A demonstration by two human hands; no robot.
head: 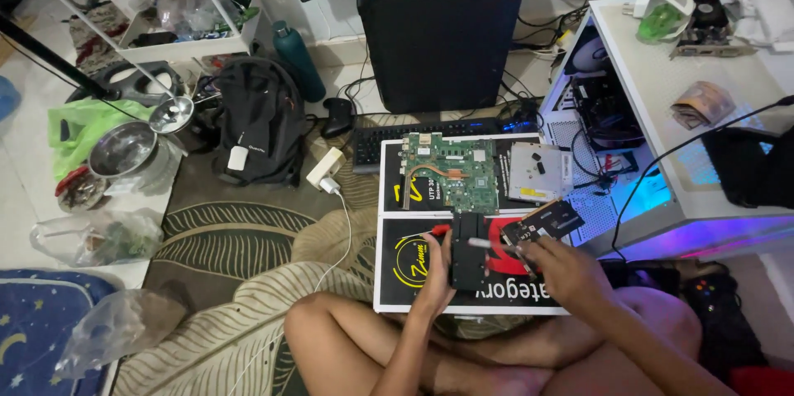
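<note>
Black boxy part [469, 257] sits upright over the black printed box [413, 268] on the floor, just in front of the crossed legs. Left hand [436, 268] grips its left edge, fingers clamped on it, thumb on the near face. Right hand [556, 268] is at the part's right side, fingers closed around a small tool with a pale shaft [480, 242] whose tip lies across the top of the part; looks like a screwdriver, but too small to be sure. A small black circuit card [544, 221] is just above the right hand, tilted, touching or nearly touching the fingers; can't tell if it's held or resting.

Just beyond the part: green laptop motherboard [451, 171] with a copper heat pipe, lying flat on a second black box. Right of it, touching, a silver optical drive [539, 172]. Behind both, a black keyboard [430, 135] and a black gamepad [337, 115].

Right: white open PC case [608, 115] lit blue and purple, and a white desk [711, 73] above it carrying a graphics card [710, 32]. Rear centre: black subwoofer-like box [440, 40]. Left: black backpack [263, 119], teal bottle [299, 59], steel bowls [124, 148], white power adapter [325, 169] with cable on the leaf-pattern rug [231, 239].
</note>
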